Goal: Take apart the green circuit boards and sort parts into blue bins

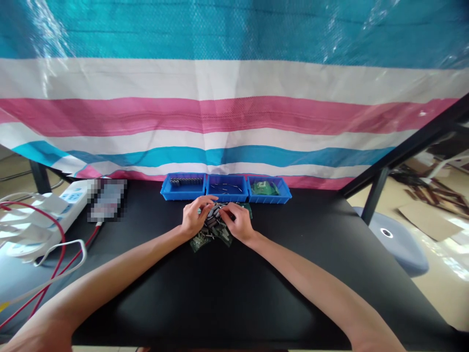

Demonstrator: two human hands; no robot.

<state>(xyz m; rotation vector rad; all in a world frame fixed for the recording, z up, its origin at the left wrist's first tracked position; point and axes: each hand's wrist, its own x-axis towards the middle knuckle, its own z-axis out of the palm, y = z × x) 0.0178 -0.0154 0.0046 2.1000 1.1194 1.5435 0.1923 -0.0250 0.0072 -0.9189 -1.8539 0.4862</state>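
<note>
We looked from one camera worn on the head, facing forward and down across the black table [212, 293] from above its near edge. Our wide view put the left hand [193, 216] and right hand [239, 222] small, near mid-frame, while the striped sheet [220, 117] beyond them filled roughly the upper half.

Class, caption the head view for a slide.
Left hand and right hand at a pile of small parts before three blue bins on a black table.
</note>
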